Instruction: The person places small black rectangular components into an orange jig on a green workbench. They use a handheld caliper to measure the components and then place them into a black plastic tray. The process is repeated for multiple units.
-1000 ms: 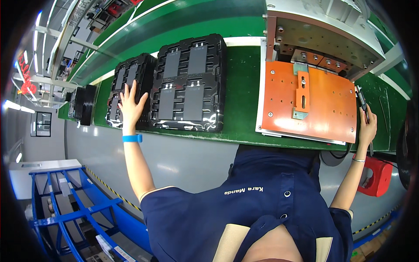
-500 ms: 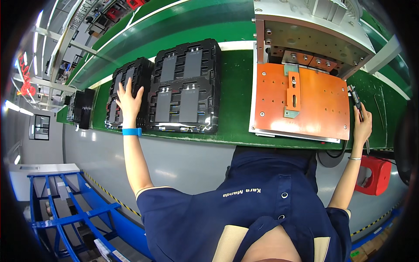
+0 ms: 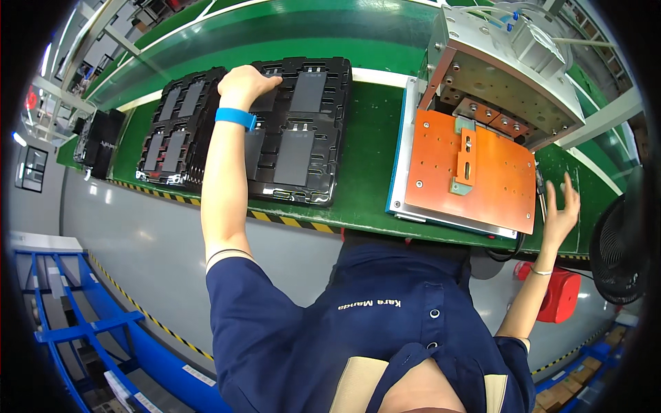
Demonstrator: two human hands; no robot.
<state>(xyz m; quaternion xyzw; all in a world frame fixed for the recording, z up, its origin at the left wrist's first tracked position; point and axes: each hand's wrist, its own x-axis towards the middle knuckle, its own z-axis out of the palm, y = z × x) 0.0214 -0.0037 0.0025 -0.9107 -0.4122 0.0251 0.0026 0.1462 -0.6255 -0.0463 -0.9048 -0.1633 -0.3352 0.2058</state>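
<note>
My left hand [image 3: 246,86] is at the far left corner of a stack of black plastic trays [image 3: 335,165]. Its thumb points right, while the other fingers are mostly hidden, so any grip there cannot be made out. Flat dark-grey rectangular pieces, probably battery cells [image 3: 295,155], lie in the tray's pockets. On the right, my right hand [image 3: 563,210] is open, its fingers spread and holding nothing. Just left of it, a slim dark-and-metal tool [image 3: 541,193] lies beside the orange plate [image 3: 499,179] of a press-like machine [image 3: 513,79].
Left of my left arm is a second black tray stack [image 3: 169,138] with similar pieces. A dark bin [image 3: 96,144] stands at the bench's far left. A black fan [image 3: 617,251] and red stool [image 3: 559,296] are at right. Blue racking [image 3: 89,323] stands lower left.
My left hand has moved right and away from me, from the left tray stack to the middle one. My right hand has let go of the slim tool and opened.
</note>
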